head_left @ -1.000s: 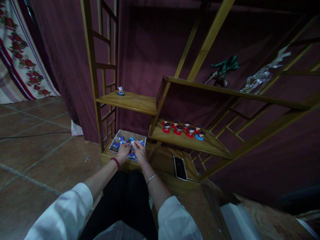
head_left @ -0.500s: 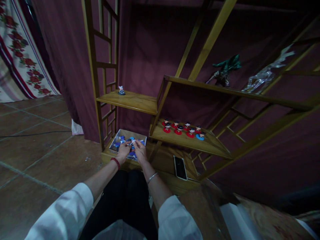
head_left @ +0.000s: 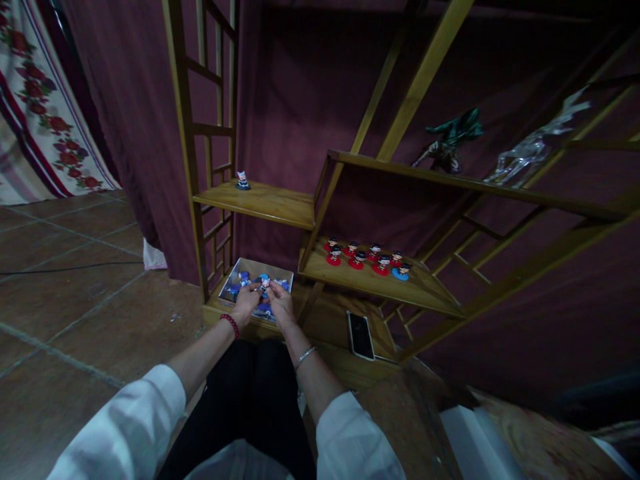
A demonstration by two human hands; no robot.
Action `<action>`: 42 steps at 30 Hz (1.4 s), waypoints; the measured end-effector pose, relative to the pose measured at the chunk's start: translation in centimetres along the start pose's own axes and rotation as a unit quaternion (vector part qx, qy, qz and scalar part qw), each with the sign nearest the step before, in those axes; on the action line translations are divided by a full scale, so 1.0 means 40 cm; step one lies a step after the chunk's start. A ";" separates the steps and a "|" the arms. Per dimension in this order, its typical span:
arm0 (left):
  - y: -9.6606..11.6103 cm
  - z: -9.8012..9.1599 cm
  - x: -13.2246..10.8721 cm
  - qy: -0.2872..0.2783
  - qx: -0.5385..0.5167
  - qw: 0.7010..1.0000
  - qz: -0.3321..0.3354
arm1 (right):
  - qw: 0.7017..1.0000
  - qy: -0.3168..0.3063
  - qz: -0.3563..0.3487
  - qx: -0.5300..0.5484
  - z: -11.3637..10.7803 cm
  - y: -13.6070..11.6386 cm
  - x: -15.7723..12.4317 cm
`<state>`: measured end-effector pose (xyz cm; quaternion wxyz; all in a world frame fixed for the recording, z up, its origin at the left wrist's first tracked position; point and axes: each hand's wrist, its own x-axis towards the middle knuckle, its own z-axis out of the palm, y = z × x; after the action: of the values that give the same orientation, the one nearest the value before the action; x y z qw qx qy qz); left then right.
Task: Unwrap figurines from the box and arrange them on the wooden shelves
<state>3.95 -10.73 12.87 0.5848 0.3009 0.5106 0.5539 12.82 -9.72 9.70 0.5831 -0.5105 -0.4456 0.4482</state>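
Over an open box (head_left: pixel 231 274) on the lowest shelf board, my left hand (head_left: pixel 246 303) and my right hand (head_left: pixel 280 301) meet around a small figurine (head_left: pixel 265 284). It has a pale head and dark parts; its lower end is partly covered by my fingers. Both hands are closed, with the fingertips pinching it from either side. Inside the box lie several blue and purple figurine pieces (head_left: pixel 243 277), some hidden under my hands. A similar small white and black figurine (head_left: pixel 243 180) stands upright on the left shelf (head_left: pixel 270 205) above.
On the middle shelf (head_left: pixel 425 293) stand several figurines with red bases (head_left: pixel 357 261) and one with a blue base (head_left: pixel 401 271). A phone (head_left: pixel 361 335) lies on the bottom board. Higher up are a green-caped figure (head_left: pixel 455 140) and a clear horse-like sculpture (head_left: pixel 530 153).
The figurine between my fingers has turned, and its pale head now shows more plainly. My hands stay over the box in nearly the same place.
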 end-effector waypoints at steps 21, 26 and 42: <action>0.009 -0.006 -0.011 0.016 -0.020 0.999 -0.037 | 0.999 0.030 0.012 -0.017 -0.017 0.034 0.000; 0.000 -0.009 -0.003 0.022 -0.013 0.999 -0.041 | 0.999 0.030 0.011 -0.028 -0.017 0.039 0.002; 0.004 -0.014 -0.005 0.018 -0.016 0.999 -0.039 | 0.999 0.026 0.010 -0.022 -0.014 0.034 0.001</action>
<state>3.39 -11.02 12.91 0.6015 0.2617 0.5229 0.5443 13.28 -9.69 8.30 0.5785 -0.5392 -0.4353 0.4302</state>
